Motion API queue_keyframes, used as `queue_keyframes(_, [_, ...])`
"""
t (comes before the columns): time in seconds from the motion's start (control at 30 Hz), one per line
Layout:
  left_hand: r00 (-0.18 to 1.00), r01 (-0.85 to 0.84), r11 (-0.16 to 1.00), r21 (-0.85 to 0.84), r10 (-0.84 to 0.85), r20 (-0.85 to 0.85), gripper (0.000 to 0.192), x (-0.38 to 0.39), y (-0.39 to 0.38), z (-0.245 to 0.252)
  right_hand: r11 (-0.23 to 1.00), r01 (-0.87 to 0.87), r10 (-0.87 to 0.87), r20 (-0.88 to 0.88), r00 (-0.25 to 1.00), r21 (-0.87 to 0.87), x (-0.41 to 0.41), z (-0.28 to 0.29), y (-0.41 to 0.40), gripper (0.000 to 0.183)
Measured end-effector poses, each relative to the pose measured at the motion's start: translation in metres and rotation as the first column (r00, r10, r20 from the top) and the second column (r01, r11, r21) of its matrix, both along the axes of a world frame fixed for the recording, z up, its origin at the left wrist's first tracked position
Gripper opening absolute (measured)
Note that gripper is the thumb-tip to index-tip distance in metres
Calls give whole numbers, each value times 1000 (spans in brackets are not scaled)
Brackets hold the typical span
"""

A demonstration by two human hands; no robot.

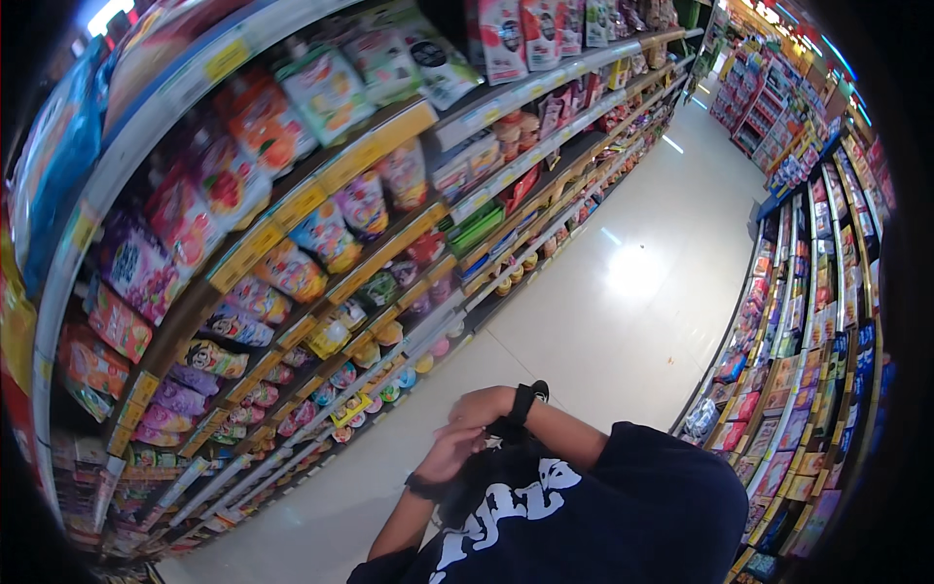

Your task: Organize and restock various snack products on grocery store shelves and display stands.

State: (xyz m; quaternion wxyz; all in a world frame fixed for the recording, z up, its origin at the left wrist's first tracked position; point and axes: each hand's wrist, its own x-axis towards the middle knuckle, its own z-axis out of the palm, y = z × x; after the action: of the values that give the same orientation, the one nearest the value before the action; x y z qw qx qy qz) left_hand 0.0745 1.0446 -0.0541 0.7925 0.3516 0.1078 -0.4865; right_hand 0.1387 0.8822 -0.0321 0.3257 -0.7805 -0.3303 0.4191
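Note:
My left hand (454, 451) and my right hand (481, 406) meet in front of my dark printed T-shirt (642, 511), one overlapping the other. Each wrist wears a black band; the right wristband (521, 405) is the wider one. The fingers are partly hidden where the hands cross, so I cannot tell whether anything is between them. Neither hand touches the shelves. Nearest to them on the left are low shelf rows with round lidded cups (406, 377) and a yellow packet (351, 409).
A long shelving unit on the left holds spouted fruit pouches (326, 93), standing snack pouches (503, 40) and yellow price strips (292, 208). Boxed and bagged goods fill the right shelves (788, 409). Between them runs a glossy tiled floor (569, 328). Farther off stands a display rack (762, 109).

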Motion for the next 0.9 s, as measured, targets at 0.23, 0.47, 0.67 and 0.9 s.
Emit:
queue_keyframes(0.23, [996,85,996,-22,-85,18,9,6,-148,9,955,295,-290,-117,950,23,-22,-9,-155,62])
queue_keyframes(0.47, [957,257,957,135,-272,102,7,18,-236,18,858,500,-484,-142,864,120,-42,-6,-242,59])
queue_keyframes(0.67, [902,363,905,220,-401,158,11,24,-270,13,767,610,-569,-228,790,201,-49,-10,-276,50])
queue_keyframes(0.9, [816,400,858,321,-493,300,19,46,-289,18,698,671,-437,-592,677,252,-26,-17,-293,44])
